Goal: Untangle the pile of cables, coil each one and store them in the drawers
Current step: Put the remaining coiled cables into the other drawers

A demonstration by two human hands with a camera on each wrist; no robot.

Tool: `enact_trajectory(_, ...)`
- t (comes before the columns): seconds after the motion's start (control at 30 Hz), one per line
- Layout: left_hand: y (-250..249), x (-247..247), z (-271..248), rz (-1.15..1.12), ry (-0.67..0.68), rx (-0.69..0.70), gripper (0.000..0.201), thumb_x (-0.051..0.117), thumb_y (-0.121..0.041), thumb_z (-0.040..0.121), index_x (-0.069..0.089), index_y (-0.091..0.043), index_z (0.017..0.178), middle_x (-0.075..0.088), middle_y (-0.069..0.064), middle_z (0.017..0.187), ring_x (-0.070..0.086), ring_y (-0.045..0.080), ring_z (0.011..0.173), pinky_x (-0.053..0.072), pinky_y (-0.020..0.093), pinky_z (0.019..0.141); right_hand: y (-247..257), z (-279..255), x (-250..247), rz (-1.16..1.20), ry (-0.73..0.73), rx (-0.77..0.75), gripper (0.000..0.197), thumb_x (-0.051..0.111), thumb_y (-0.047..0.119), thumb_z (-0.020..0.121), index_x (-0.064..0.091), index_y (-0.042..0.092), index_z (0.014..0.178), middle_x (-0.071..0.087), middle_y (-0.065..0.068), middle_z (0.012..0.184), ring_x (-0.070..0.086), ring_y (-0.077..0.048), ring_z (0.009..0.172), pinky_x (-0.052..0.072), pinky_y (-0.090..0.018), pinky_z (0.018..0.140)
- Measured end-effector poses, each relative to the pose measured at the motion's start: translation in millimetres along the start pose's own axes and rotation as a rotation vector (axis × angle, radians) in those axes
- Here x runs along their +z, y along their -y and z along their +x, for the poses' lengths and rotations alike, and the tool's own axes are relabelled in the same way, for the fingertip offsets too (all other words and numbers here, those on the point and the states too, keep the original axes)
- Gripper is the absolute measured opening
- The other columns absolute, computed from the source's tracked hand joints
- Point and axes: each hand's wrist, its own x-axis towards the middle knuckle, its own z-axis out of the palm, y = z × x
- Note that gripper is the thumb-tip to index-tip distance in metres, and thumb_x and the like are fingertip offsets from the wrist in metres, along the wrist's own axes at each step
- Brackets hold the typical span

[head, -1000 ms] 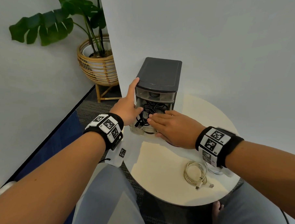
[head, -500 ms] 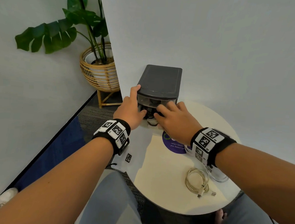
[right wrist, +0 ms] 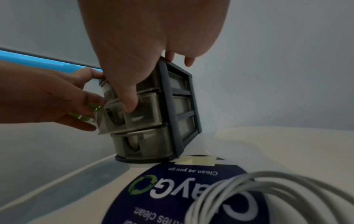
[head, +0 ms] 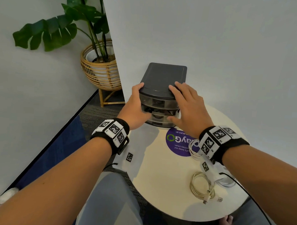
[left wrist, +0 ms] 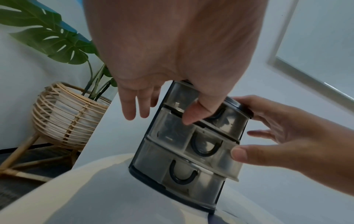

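The dark grey drawer unit [head: 162,79] [left wrist: 162,178] [right wrist: 178,106] stands at the back of the round table [head: 158,189], against the wall. Its middle drawer [left wrist: 205,145] [right wrist: 141,118] sticks out a little from the frame, and a black cable [head: 148,110] shows dimly inside. My left hand [head: 136,108] [left wrist: 172,60] rests on the unit's top left corner with its thumb on the drawer fronts. My right hand [head: 188,110] [right wrist: 143,45] lies spread over the lid, thumb pressing the middle drawer's front. A coiled beige cable [head: 202,186] lies on the table near me.
A coiled white cable [head: 193,148] [right wrist: 268,189] lies partly under my right wrist, on a purple sticker [head: 178,144]. Another white cable [head: 226,183] lies at the table's right edge. A potted plant [head: 98,71] in a rattan stand is on the floor to the left.
The middle drawer, wide open with the black cable a second ago, has been pushed almost fully in. My right hand moved from inside the drawer up onto the lid.
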Motion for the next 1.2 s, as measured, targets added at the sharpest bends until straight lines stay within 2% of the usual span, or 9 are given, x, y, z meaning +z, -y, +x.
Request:
enact_trajectory(0.17, 2, -1, 1, 0.003, 0.027, 0.007, 0.115, 0.087, -0.008, 0.076, 0.006, -0.035, 0.154, 0.043, 0.001, 0.153, 0.051, 0.014, 0.133, 0.047, 0.036, 0.11, -9, 4, -1, 0.028, 0.012, -0.043, 0.093, 0.073, 0.047, 0.086, 0.02, 0.025, 0.16, 0.019, 0.0, 0.166, 0.013, -0.026, 0.154, 0.033, -0.052, 0.119)
enact_trajectory(0.27, 1, 1, 1, 0.058, -0.007, 0.014, 0.112, 0.088, -0.012, 0.076, 0.009, -0.03, 0.154, 0.048, 0.001, 0.148, 0.055, 0.014, 0.127, 0.05, 0.035, 0.107, -9, 5, 0, -0.052, -0.026, -0.05, 0.086, 0.074, 0.04, 0.088, 0.026, 0.022, 0.158, 0.028, -0.004, 0.164, 0.023, -0.029, 0.15, 0.038, -0.05, 0.116)
enact_trajectory(0.33, 2, 2, 3, 0.096, -0.055, 0.023, 0.107, 0.087, -0.012, 0.078, 0.012, -0.032, 0.151, 0.052, 0.002, 0.145, 0.058, 0.015, 0.124, 0.053, 0.038, 0.105, -7, 7, 1, -0.087, -0.054, -0.054, 0.082, 0.074, 0.038, 0.089, 0.03, 0.02, 0.156, 0.034, -0.005, 0.161, 0.029, -0.03, 0.147, 0.042, -0.049, 0.113)
enact_trajectory(0.47, 4, 4, 6, 0.158, -0.111, 0.033, 0.101, 0.087, -0.013, 0.079, 0.014, -0.035, 0.146, 0.056, 0.003, 0.141, 0.062, 0.019, 0.12, 0.056, 0.043, 0.1, -9, 9, 1, -0.074, -0.036, -0.066, 0.088, 0.076, 0.042, 0.084, 0.029, 0.021, 0.156, 0.035, -0.003, 0.159, 0.029, -0.029, 0.144, 0.045, -0.047, 0.111)
enact_trajectory(0.6, 7, 8, 8, 0.192, -0.159, 0.048, 0.101, 0.088, -0.016, 0.078, 0.016, -0.032, 0.146, 0.056, 0.005, 0.141, 0.063, 0.021, 0.12, 0.057, 0.045, 0.098, -11, 10, 3, -0.081, -0.042, -0.069, 0.087, 0.077, 0.035, 0.085, 0.03, 0.02, 0.156, 0.035, -0.003, 0.158, 0.028, -0.029, 0.144, 0.05, -0.043, 0.105)
enact_trajectory(0.77, 7, 12, 9, 0.231, -0.191, 0.05, 0.099, 0.087, -0.019, 0.079, 0.015, -0.031, 0.146, 0.055, 0.005, 0.144, 0.061, 0.023, 0.123, 0.056, 0.045, 0.099, -10, 11, 6, -0.045, -0.03, -0.035, 0.086, 0.078, 0.031, 0.085, 0.031, 0.021, 0.156, 0.033, -0.002, 0.158, 0.025, -0.029, 0.146, 0.058, -0.039, 0.089)
enact_trajectory(1.1, 0, 9, 3, 0.188, -0.152, -0.002, 0.1, 0.084, -0.016, 0.081, 0.012, -0.038, 0.146, 0.056, 0.006, 0.142, 0.063, 0.023, 0.121, 0.056, 0.046, 0.099, 1, 14, -7, -0.044, 0.029, 0.004, 0.087, 0.078, 0.027, 0.083, 0.03, 0.022, 0.156, 0.033, 0.002, 0.155, 0.025, -0.025, 0.144, 0.059, -0.039, 0.083)
enact_trajectory(1.17, -5, 6, -3, 0.062, -0.103, -0.042, 0.099, 0.082, -0.015, 0.084, 0.01, -0.038, 0.148, 0.056, 0.003, 0.139, 0.063, 0.019, 0.12, 0.056, 0.04, 0.099, 1, 17, -14, -0.04, 0.067, -0.001, 0.087, 0.077, 0.029, 0.083, 0.029, 0.023, 0.156, 0.032, 0.002, 0.155, 0.026, -0.025, 0.143, 0.058, -0.04, 0.085)
enact_trajectory(1.2, -9, 5, -7, -0.031, -0.09, -0.069, 0.097, 0.08, -0.014, 0.087, 0.01, -0.035, 0.15, 0.057, 0.0, 0.134, 0.062, 0.016, 0.118, 0.055, 0.033, 0.097, 1, 18, -17, -0.037, 0.088, 0.0, 0.087, 0.077, 0.031, 0.084, 0.029, 0.024, 0.156, 0.032, 0.003, 0.155, 0.026, -0.024, 0.143, 0.057, -0.04, 0.088)
